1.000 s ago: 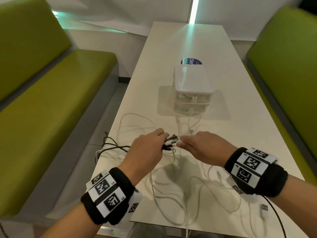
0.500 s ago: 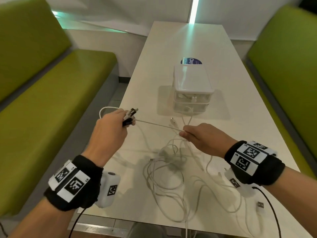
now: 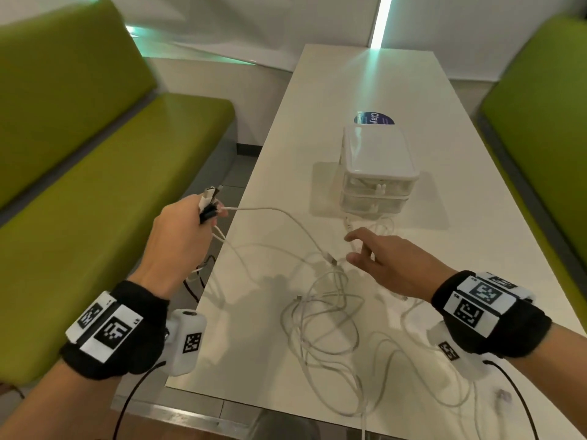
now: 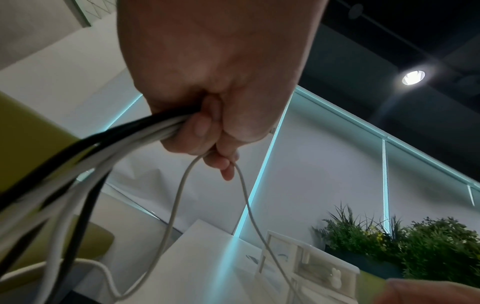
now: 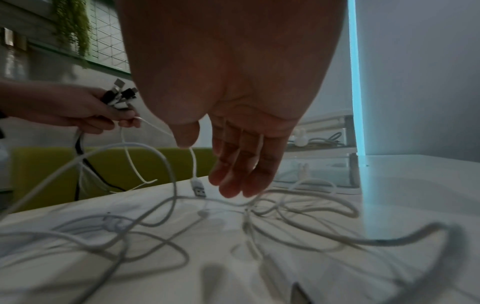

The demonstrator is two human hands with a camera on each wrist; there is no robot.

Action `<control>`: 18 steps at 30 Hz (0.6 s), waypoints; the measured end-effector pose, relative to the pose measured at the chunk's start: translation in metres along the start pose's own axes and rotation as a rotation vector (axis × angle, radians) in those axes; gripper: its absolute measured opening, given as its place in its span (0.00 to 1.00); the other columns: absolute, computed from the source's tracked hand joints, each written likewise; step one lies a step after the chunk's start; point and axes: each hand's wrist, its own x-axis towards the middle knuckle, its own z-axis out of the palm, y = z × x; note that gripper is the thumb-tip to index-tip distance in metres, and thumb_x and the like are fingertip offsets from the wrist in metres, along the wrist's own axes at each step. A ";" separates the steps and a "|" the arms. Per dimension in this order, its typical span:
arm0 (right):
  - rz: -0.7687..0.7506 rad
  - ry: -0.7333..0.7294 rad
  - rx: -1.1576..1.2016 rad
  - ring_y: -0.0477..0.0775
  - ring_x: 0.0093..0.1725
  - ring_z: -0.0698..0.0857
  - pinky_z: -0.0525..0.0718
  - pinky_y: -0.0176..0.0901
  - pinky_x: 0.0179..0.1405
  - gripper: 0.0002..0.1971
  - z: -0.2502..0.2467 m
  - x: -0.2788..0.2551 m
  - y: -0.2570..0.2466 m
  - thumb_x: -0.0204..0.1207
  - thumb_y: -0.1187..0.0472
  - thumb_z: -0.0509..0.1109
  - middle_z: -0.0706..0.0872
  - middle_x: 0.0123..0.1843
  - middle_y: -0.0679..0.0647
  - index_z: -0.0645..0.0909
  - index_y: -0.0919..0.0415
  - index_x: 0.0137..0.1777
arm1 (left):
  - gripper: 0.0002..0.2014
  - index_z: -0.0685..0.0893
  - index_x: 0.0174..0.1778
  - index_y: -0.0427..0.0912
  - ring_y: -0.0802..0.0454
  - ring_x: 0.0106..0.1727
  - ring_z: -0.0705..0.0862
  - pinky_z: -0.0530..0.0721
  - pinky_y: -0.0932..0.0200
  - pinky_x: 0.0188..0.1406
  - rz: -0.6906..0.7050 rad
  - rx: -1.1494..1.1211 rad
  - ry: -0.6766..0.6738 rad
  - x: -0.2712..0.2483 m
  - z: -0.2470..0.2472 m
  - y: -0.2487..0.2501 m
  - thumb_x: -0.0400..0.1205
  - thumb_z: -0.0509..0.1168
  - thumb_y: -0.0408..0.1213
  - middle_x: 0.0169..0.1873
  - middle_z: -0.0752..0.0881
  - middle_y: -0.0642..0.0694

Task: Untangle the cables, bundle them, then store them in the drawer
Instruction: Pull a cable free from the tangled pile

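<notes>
cables (image 3: 320,315) lie tangled on my table (image 3: 444,249). my left hand (image 3: 178,236) grips several plug ends; my right hand (image 3: 390,265) hovers, fingers spread, holding nothing.

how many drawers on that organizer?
2: upper drawer directly under the lid, lower drawer beneath it at table level. Both shut; both sit in the white organizer.

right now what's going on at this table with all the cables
A person is sorting tangled cables. The left hand grips a bunch of cable ends, black and white, raised beside the table. The right hand is open above the loose white tangle. The small drawer unit stands behind, closed.
</notes>
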 end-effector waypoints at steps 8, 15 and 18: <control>-0.201 -0.153 -0.173 0.34 0.38 0.76 0.78 0.37 0.46 0.22 0.014 0.001 -0.041 0.78 0.31 0.52 0.81 0.47 0.35 0.68 0.34 0.69 | 0.09 0.86 0.49 0.42 0.47 0.41 0.81 0.79 0.49 0.38 -0.115 -0.031 0.121 0.003 -0.032 -0.025 0.86 0.59 0.34 0.43 0.85 0.45; -0.195 -0.178 -0.261 0.46 0.44 0.80 0.78 0.42 0.45 0.16 0.032 0.014 -0.039 0.85 0.46 0.56 0.79 0.41 0.43 0.82 0.52 0.49 | 0.07 0.83 0.54 0.36 0.47 0.42 0.74 0.72 0.54 0.42 -0.272 0.144 0.221 0.005 -0.060 -0.051 0.85 0.62 0.33 0.42 0.80 0.42; -0.181 -0.170 -0.267 0.47 0.43 0.80 0.75 0.40 0.42 0.15 0.032 0.018 -0.039 0.85 0.48 0.56 0.78 0.42 0.43 0.82 0.54 0.50 | 0.06 0.81 0.52 0.35 0.44 0.43 0.77 0.77 0.51 0.44 -0.333 0.168 0.198 0.006 -0.060 -0.062 0.85 0.62 0.33 0.42 0.80 0.42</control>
